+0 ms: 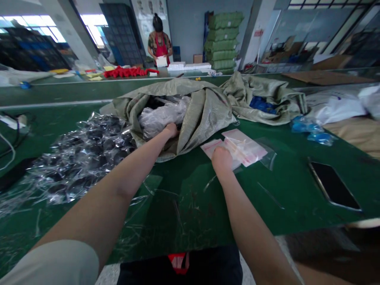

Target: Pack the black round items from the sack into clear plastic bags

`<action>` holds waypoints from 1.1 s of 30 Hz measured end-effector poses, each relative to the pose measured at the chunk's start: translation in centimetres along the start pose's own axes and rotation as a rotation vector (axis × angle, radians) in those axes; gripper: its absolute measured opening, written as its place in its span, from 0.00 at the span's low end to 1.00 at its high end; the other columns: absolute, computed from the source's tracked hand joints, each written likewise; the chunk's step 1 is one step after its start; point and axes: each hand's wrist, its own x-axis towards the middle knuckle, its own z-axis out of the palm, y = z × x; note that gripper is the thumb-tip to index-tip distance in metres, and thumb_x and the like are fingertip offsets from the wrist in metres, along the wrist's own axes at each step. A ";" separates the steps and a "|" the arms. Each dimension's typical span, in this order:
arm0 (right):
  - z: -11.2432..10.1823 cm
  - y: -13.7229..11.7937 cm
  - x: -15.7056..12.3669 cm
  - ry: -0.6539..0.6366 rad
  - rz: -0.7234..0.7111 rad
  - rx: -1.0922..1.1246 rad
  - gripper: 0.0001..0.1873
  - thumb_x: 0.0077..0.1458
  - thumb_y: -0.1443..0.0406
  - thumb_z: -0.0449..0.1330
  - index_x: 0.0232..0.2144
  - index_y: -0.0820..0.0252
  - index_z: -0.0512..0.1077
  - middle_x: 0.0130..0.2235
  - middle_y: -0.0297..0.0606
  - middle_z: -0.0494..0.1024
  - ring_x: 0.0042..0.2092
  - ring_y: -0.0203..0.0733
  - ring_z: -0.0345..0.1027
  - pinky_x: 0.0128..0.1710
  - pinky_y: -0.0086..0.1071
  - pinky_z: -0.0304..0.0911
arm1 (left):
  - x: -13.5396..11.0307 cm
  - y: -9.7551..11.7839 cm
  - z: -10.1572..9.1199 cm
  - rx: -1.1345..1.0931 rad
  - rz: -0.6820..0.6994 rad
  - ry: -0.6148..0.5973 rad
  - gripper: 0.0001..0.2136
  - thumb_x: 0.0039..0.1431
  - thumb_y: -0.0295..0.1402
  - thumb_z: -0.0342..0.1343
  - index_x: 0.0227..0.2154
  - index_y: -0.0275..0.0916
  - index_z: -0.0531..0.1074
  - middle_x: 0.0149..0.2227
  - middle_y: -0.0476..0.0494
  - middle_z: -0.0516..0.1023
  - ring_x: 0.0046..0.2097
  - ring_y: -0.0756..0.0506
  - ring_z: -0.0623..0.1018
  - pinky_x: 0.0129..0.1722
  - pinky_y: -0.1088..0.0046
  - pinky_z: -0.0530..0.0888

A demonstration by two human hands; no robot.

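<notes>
**Left hand point(171, 130) at sack mouth, right hand point(222, 160) on pink-tinted zip bags point(242, 147)**

The left hand is extended to the mouth of an olive woven sack point(204, 118). Its fingers are hidden at the clear plastic film point(163, 116) bulging from the opening, so whether the hand is open or closed on the film cannot be told. The right hand is held with its fingers curled downward on the zip bags, just right of the sack's lower edge. A firm grip cannot be confirmed, but the bags appear to be pinned, probably so that they do not slide on the green workbench point(190, 221). A loose clear bag point(268, 155) lies just beyond them.

The sack's top layer is folded back, apparently keeping the mouth exposed. A heap of film-wrapped dark round items point(80, 158) lies against the sack's left side, within reach of the left hand. Right of the sack, a smartphone point(334, 186) lies well apart from the bags, seemingly out of the working area. Blue plastic packets point(311, 130) are also placed to its right. Far beyond the sack, a co-worker point(159, 43) in a red apron holds a white sheet.
</notes>
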 end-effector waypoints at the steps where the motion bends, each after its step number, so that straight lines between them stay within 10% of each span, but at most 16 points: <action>1: -0.1 0.0 0.0 0.018 0.013 0.023 0.12 0.58 0.74 0.51 0.34 0.64 0.74 0.37 0.59 0.78 0.44 0.55 0.74 0.40 0.41 0.69 | -0.6 0.4 -0.5 0.025 -0.012 0.009 0.16 0.50 0.39 0.61 0.33 0.27 0.76 0.38 0.29 0.79 0.45 0.41 0.75 0.45 0.68 0.68; 8: -2.8 -1.0 -0.3 0.276 -0.029 0.244 0.07 0.59 0.69 0.51 0.34 0.62 0.70 0.39 0.53 0.76 0.48 0.55 0.71 0.50 0.46 0.65 | -11.8 1.5 -6.5 0.106 0.222 0.321 0.24 0.55 0.47 0.58 0.49 0.36 0.74 0.47 0.35 0.77 0.44 0.40 0.75 0.49 0.64 0.68; 11: -3.9 -2.2 -0.8 0.309 -0.045 0.605 0.06 0.59 0.63 0.53 0.34 0.59 0.66 0.38 0.47 0.76 0.44 0.49 0.73 0.47 0.43 0.68 | -17.5 0.2 -5.5 -0.044 0.332 0.042 0.23 0.52 0.49 0.60 0.48 0.41 0.75 0.45 0.42 0.78 0.36 0.44 0.76 0.40 0.67 0.72; 14: -3.9 -3.4 -1.3 0.075 -0.056 1.076 0.10 0.58 0.56 0.56 0.33 0.55 0.61 0.37 0.40 0.76 0.40 0.44 0.75 0.39 0.37 0.72 | -20.2 -1.5 -1.9 -0.061 0.371 -0.129 0.19 0.52 0.44 0.61 0.45 0.40 0.77 0.44 0.40 0.79 0.44 0.40 0.77 0.47 0.65 0.71; 18: -2.8 -4.4 -1.9 -0.276 -0.059 1.381 0.16 0.55 0.53 0.59 0.33 0.54 0.57 0.38 0.36 0.78 0.37 0.41 0.78 0.32 0.33 0.73 | -19.8 -2.9 0.3 -0.105 0.318 -0.167 0.19 0.50 0.41 0.62 0.44 0.38 0.79 0.45 0.37 0.80 0.45 0.38 0.77 0.49 0.63 0.71; 22: -2.4 -4.8 -2.3 -0.427 -0.059 1.409 0.19 0.51 0.53 0.64 0.32 0.55 0.59 0.35 0.35 0.79 0.33 0.41 0.78 0.29 0.31 0.72 | -18.4 -2.8 -2.7 -0.300 0.221 -0.137 0.19 0.56 0.47 0.56 0.42 0.38 0.80 0.40 0.42 0.82 0.39 0.42 0.78 0.43 0.67 0.72; 26: -2.6 -5.0 -2.7 -0.509 -0.110 1.402 0.17 0.49 0.54 0.66 0.30 0.58 0.65 0.32 0.35 0.80 0.31 0.40 0.78 0.28 0.30 0.70 | -17.5 -1.3 -5.5 -0.521 0.112 -0.211 0.25 0.56 0.53 0.54 0.40 0.36 0.81 0.34 0.44 0.82 0.36 0.44 0.78 0.37 0.69 0.72; 33: -2.0 -4.9 -2.5 -0.452 -0.099 1.339 0.16 0.45 0.55 0.69 0.30 0.58 0.71 0.29 0.34 0.79 0.29 0.37 0.74 0.30 0.32 0.70 | -16.7 0.5 -5.2 -0.453 0.178 -0.252 0.13 0.50 0.44 0.61 0.28 0.39 0.82 0.31 0.46 0.83 0.34 0.47 0.78 0.39 0.72 0.72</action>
